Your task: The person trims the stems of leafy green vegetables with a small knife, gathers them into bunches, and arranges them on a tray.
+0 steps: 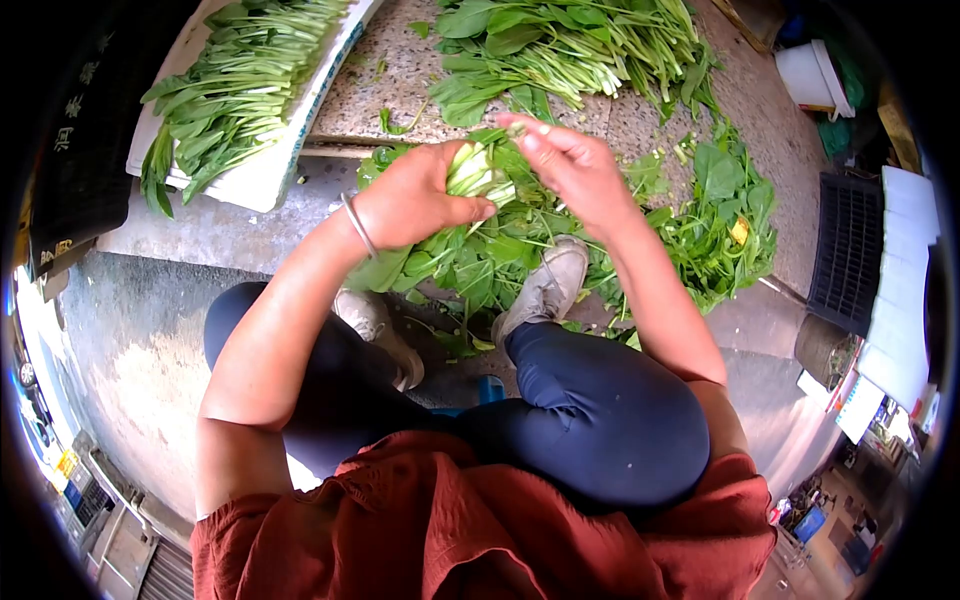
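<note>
My left hand [415,195], with a bracelet at the wrist, is wrapped round a bunch of leafy greens [478,175]; the pale cut stems point up and to the right. Just right of the bunch, my right hand [570,165] has thumb and forefinger pinched together near a small pale-green bit, too small to name surely. Loose leaves [490,265] lie below both hands, around my shoes. A large pile of greens [570,45] rests on the speckled stone slab [400,80] beyond my hands.
A white foam tray [265,185] at the upper left holds rows of greens. More loose leaves [720,220] lie to the right. Further right are a white bucket [812,78] and a black crate [845,250]. My shoes [548,285] stand close below my hands.
</note>
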`<state>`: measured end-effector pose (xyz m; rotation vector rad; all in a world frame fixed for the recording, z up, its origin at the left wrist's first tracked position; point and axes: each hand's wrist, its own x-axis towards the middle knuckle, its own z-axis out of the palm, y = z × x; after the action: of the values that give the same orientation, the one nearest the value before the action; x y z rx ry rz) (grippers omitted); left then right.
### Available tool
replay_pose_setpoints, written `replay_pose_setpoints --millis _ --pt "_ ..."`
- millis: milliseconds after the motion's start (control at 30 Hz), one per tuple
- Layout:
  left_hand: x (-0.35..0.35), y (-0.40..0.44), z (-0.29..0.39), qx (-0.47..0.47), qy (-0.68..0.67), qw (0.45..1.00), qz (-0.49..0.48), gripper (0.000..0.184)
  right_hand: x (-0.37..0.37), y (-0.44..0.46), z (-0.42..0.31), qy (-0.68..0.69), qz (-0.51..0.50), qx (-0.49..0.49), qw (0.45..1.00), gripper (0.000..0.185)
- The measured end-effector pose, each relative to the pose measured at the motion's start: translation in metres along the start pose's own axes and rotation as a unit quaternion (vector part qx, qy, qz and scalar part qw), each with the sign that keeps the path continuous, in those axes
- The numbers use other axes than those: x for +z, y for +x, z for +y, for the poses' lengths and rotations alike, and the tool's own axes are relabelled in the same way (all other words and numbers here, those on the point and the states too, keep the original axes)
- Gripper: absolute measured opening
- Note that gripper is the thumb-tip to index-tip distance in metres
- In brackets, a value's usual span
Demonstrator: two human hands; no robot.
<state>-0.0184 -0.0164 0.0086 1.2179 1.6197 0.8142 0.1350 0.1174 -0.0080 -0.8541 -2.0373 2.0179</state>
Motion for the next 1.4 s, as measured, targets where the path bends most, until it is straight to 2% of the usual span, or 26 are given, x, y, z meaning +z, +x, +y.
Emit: replay_pose_setpoints --millis 33,100,133,167,200,233,333,467,533,567,600,667,700,767,800,833,867,933,967,1033,1067,1133,1200,1267,1300,1400 --pt "-0.001 0.001 -0.004 -0.013 -0.059 0.998 0.007 0.028 -0.007 0.001 0.002 0.002 0.046 0.018 0.999 0.031" --pt "-0.002 0.001 -0.004 -0.031 -0.167 0.985 0.02 0.024 -0.04 0.004 0.012 -0.094 0.119 0.017 0.988 0.037" --pt "-0.007 0.003 -0.004 -0.037 -0.196 0.98 0.018 0.028 -0.053 0.002 0.019 -0.155 0.139 -0.005 0.978 0.04" --pt "-0.01 0.003 -0.003 -0.05 -0.251 0.966 0.031 0.027 -0.062 -0.002 0.028 -0.158 0.144 -0.004 0.977 0.04" --pt "-0.012 0.003 -0.001 -0.063 -0.306 0.949 0.045 0.027 -0.066 -0.006 0.029 -0.288 0.158 0.121 0.937 0.041" --pt "-0.012 0.003 0.0 -0.076 -0.345 0.933 0.064 0.031 -0.069 -0.009 0.032 -0.406 0.165 0.243 0.865 0.042" --pt "-0.018 0.005 -0.005 -0.1 -0.415 0.902 0.071 0.026 -0.069 -0.022 0.082 -0.388 0.117 0.25 0.879 0.035" --pt "-0.015 0.006 -0.003 -0.103 -0.418 0.897 0.095 0.022 -0.078 -0.028 0.104 -0.349 0.16 0.217 0.898 0.03" --pt "-0.015 0.007 -0.006 -0.1 -0.37 0.915 0.126 0.024 -0.078 -0.039 0.066 -0.286 0.175 0.134 0.932 0.024" --pt "-0.016 0.007 -0.009 -0.084 -0.301 0.938 0.147 0.02 -0.075 -0.046 0.039 -0.285 0.171 0.108 0.937 0.022" --pt "-0.016 0.005 -0.007 -0.083 -0.302 0.938 0.15 0.02 -0.071 -0.055 0.009 -0.283 0.165 0.082 0.941 0.019" --pt "-0.013 0.0 0.006 0.01 -0.113 0.973 0.203 0.017 -0.064 -0.073 -0.038 -0.344 0.144 -0.01 0.928 0.017" --pt "-0.012 -0.006 0.018 0.029 -0.101 0.975 0.197 0.016 -0.058 -0.079 -0.056 -0.344 0.143 -0.013 0.928 0.017" --pt "-0.008 -0.017 0.031 0.072 -0.021 0.984 0.16 0.019 -0.045 -0.084 -0.079 -0.315 0.062 -0.06 0.945 0.017" --pt "-0.005 -0.022 0.038 0.103 0.01 0.985 0.14 0.02 -0.039 -0.081 -0.076 -0.316 0.063 -0.061 0.945 0.017" --pt "-0.004 -0.025 0.044 0.143 0.063 0.981 0.113 0.021 -0.032 -0.074 -0.069 -0.278 0.024 -0.056 0.959 0.017" --pt "-0.001 -0.029 0.047 0.123 0.035 0.989 0.079 0.022 -0.024 -0.068 -0.061 -0.241 -0.016 -0.051 0.969 0.017" --pt "0.001 -0.029 0.047 0.077 0.046 0.994 0.055 0.023 -0.009 -0.058 -0.051 -0.227 -0.03 -0.072 0.971 0.02" --pt "0.0 -0.029 0.042 0.073 0.047 0.995 0.056 0.023 -0.002 -0.053 -0.048 -0.189 -0.024 -0.052 0.98 0.02" --pt "-0.003 -0.02 0.026 0.015 -0.038 0.998 0.039 0.021 0.005 -0.044 -0.038 -0.131 -0.01 -0.023 0.991 0.023" --pt "-0.004 -0.017 0.021 0.013 -0.036 0.998 0.041 0.021 0.008 -0.04 -0.032 -0.13 -0.012 -0.026 0.991 0.023" --pt "-0.007 -0.014 0.015 -0.023 -0.173 0.983 0.063 0.019 0.014 -0.034 -0.019 0.054 0.035 0.032 0.997 0.029" --pt "-0.012 -0.013 0.014 -0.052 -0.182 0.979 0.074 0.018 0.012 -0.029 -0.007 0.037 0.005 0.029 0.999 0.035" --pt "-0.012 -0.012 0.015 -0.068 -0.307 0.946 0.081 0.02 0.016 -0.029 0.002 0.261 -0.03 0.044 0.964 0.037" --pt "-0.013 -0.011 0.011 -0.068 -0.317 0.943 0.069 0.022 0.022 -0.031 -0.003 0.247 -0.053 0.012 0.968 0.038" --pt "-0.011 -0.011 0.011 -0.082 -0.344 0.935 0.041 0.022 0.029 -0.028 -0.005 0.211 -0.054 -0.004 0.976 0.041"
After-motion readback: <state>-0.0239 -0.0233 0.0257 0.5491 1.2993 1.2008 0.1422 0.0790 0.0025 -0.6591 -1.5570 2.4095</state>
